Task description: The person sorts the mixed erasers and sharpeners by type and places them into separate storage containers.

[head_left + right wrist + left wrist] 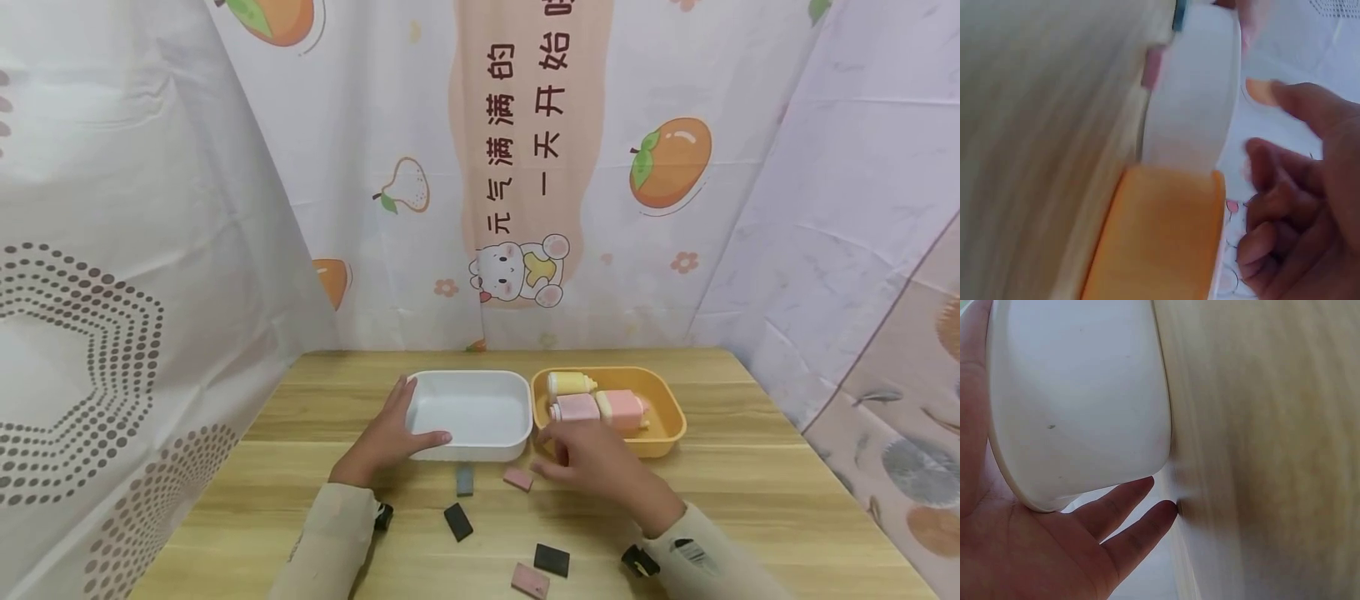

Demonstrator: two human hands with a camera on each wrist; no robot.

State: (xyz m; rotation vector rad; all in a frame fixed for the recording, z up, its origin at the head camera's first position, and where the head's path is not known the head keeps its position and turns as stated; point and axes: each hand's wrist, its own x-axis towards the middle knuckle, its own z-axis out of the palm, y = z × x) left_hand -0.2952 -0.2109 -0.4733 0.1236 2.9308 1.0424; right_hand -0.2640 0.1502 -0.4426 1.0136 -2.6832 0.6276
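A white plastic tray [471,412] stands at the back of the table. My left hand [388,435] rests against its left end, thumb stretched over the front rim; in the left wrist view the fingers [1141,540] spread past the tray's corner, nearly straight. My right hand [588,462] hovers over the front edge of the orange tray [671,429], holding nothing, with the thumb apart and the other fingers loosely bent in the right wrist view. Nearest to it lies a small pink block [518,478]. A grey block [465,481] lies in front of the white tray.
Closer to me lie a black block [458,522], a second black block [552,560] and another pink block [530,581]. Inside the orange tray are a yellow bottle-shaped piece [570,383], a pale pink one [576,408] and a salmon one [624,409]. Patterned curtains [390,275] hang behind.
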